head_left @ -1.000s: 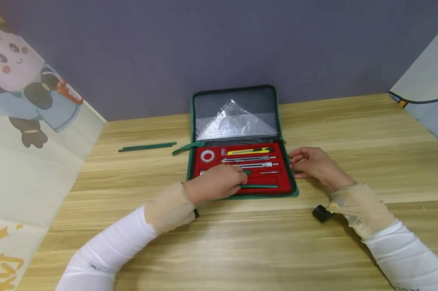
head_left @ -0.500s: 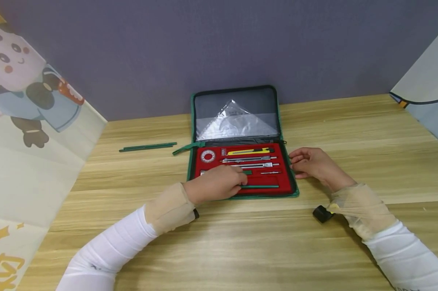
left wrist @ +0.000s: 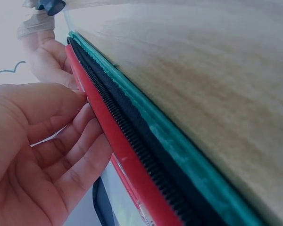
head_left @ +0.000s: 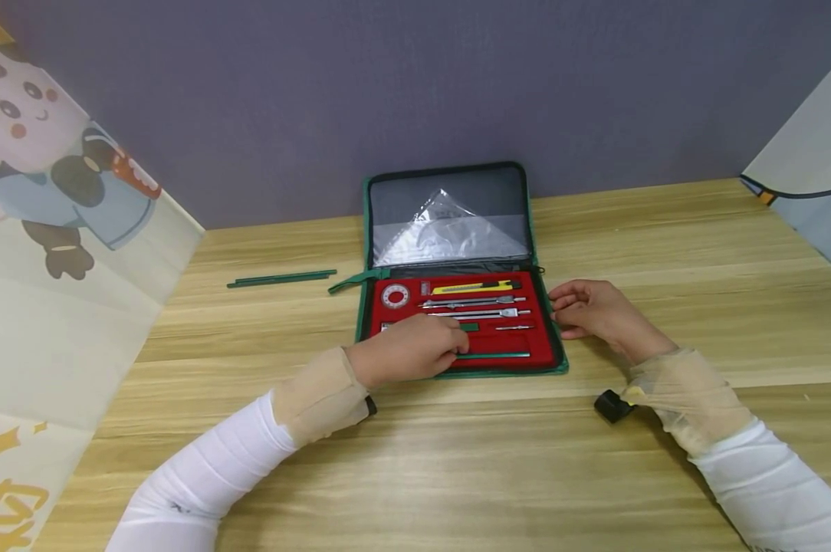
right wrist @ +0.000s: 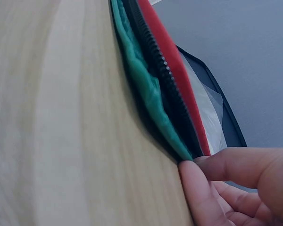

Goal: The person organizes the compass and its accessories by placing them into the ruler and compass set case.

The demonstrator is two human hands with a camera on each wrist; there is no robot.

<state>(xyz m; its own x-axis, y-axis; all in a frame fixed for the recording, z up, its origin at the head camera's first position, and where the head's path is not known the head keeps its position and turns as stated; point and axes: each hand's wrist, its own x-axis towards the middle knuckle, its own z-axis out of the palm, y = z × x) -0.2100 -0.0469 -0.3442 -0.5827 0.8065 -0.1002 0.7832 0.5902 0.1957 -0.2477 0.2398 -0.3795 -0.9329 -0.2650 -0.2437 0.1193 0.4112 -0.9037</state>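
The light wooden table (head_left: 595,475) runs wide in front of me, with a grey wall behind it and printed cartoon panels standing at both sides. In the middle of the table lies the open green zippered drawing-instrument case (head_left: 461,368), its dark lid (head_left: 450,184) propped up against the wall with a clear plastic set square (head_left: 446,230) tucked inside. The lower half of the case is a red flocked tray (head_left: 540,345) carrying the tools in rows: a yellow and black utility knife (head_left: 472,287) at the top, two silver metal compasses (head_left: 474,307) below it, a small round white and red dial (head_left: 395,295) at the tray's left, and a thin green pencil (head_left: 494,354) along the bottom edge.

My left hand (head_left: 408,349) lies on the tray's lower left part, fingers curled down at the pencil's left end; I cannot tell whether they actually pinch it. In the left wrist view my fingers (left wrist: 80,141) sit against the red edge of the tray. My right hand (head_left: 591,310) rests on the table just beside the case's right edge, loosely bent and holding nothing, with a fingertip (right wrist: 195,188) touching the green border.

Well off to the left on the table lies a pair of long thin green sticks (head_left: 280,277).
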